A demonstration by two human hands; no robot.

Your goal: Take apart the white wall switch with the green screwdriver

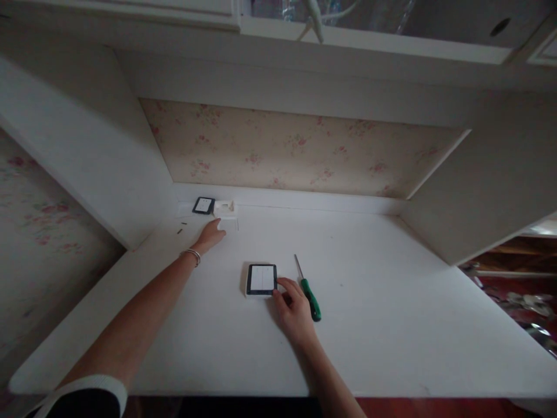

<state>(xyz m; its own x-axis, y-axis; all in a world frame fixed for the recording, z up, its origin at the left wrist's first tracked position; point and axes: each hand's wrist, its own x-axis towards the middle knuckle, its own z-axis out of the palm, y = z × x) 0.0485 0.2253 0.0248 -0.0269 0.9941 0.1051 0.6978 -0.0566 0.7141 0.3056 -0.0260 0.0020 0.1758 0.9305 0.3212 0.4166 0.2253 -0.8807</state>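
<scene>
My right hand pinches the right edge of a square wall switch, which lies face up on the white tabletop. The switch has a dark border, white rockers split by a line down the middle, and a white base. Farther back on the left, my left hand has its thumb and finger at the left side of a thin white square frame, seemingly gripping it; the hand hides part of that frame. Just beyond it lie a white switch base and a dark-bordered panel with small marks. A green-handled screwdriver rests beside my right hand.
Two small dark pieces, probably screws, lie left of my left hand. The white tabletop is enclosed by side panels and a flowered back wall. A cabinet shelf overhangs it, with a pale figure at its edge.
</scene>
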